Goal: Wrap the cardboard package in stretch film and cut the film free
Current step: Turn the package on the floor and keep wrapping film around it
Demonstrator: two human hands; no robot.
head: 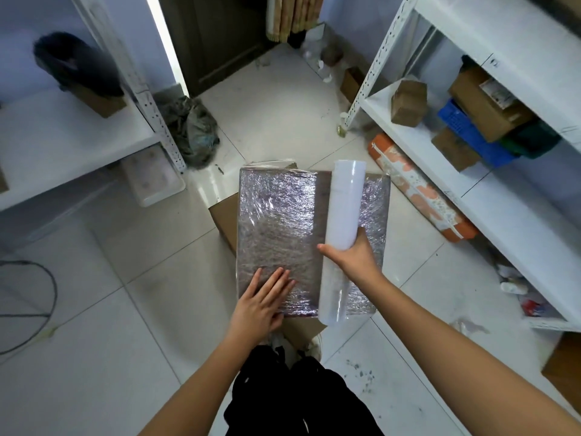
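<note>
Two hands share the work, and what matters is how the roll lies against the package. Start at your left: your left hand (265, 298) lies flat on the package (276, 228), fingers straight and slightly fanned, pressing its near left corner at about 7 o'clock on the top face. The package sits on a brown box (224, 220) just ahead of your knees, its top already covered in crinkled film. Move right: the roll of film (344, 215) lies over the right part of that face, long axis running from 6 to 12 o'clock, parallel to the package's long sides. Your right hand (353, 258) grips the roll from below near its middle, thumb pointing toward 9 o'clock, fingers curled around it. I judge the next turn carries the roll across toward 3 o'clock, so your right hand leads while the left holds the package down.
</note>
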